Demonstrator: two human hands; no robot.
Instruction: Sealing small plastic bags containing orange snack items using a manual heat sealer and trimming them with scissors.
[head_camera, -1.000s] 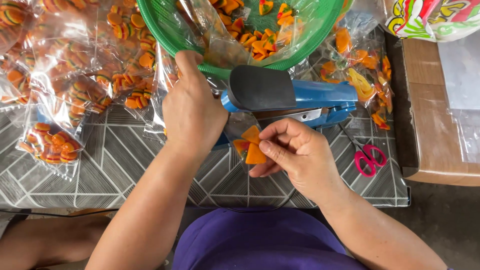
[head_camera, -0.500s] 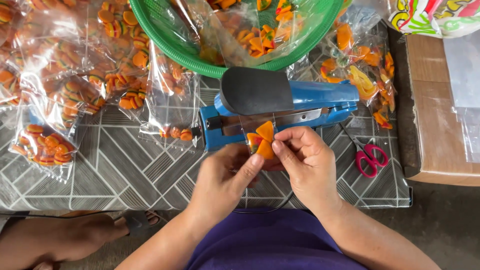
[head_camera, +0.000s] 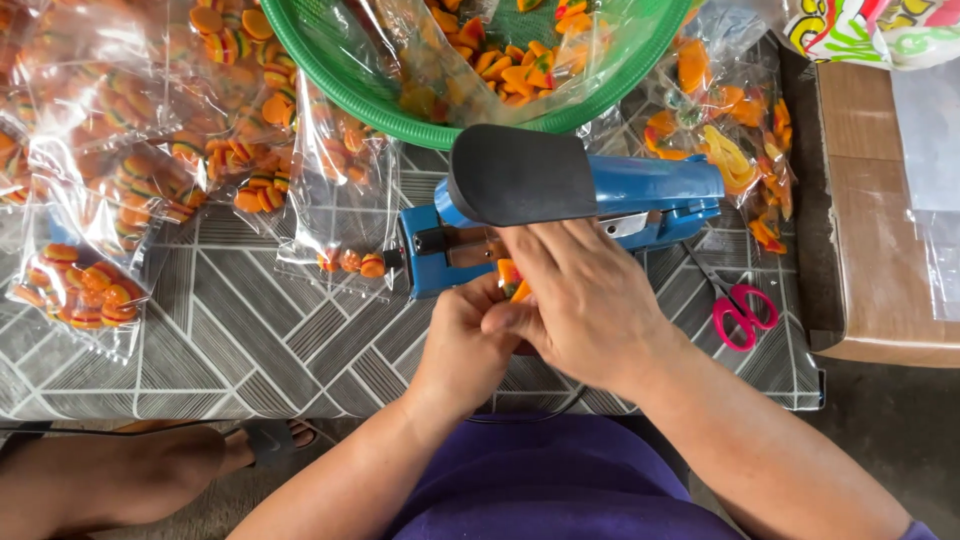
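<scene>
On a grey patterned table (head_camera: 250, 330) strewn with sealed candy bags (head_camera: 85, 285), left hand (head_camera: 465, 345) and right hand (head_camera: 580, 300) pinch one unsealed candy bag (head_camera: 508, 278) at the blue heat sealer (head_camera: 560, 215), green basket (head_camera: 330, 75) still full

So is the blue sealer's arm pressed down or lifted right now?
Lifted. The blue sealer's black-padded arm stands clear above the base, while both hands hold a small bag at it.

Blue sealer body (head_camera: 640, 195) with black press pad (head_camera: 520, 185); green mesh basket (head_camera: 340, 80) holding orange-yellow candies in clear film. Counter (head_camera: 250, 320) cover grey-and-white with chevron line pattern; scissors (head_camera: 740, 310) with pink handles. Clear bags (head_camera: 90, 290) of orange, green and yellow striped candies; purple garment (head_camera: 550, 480); brown cardboard box (head_camera: 880, 240).
</scene>
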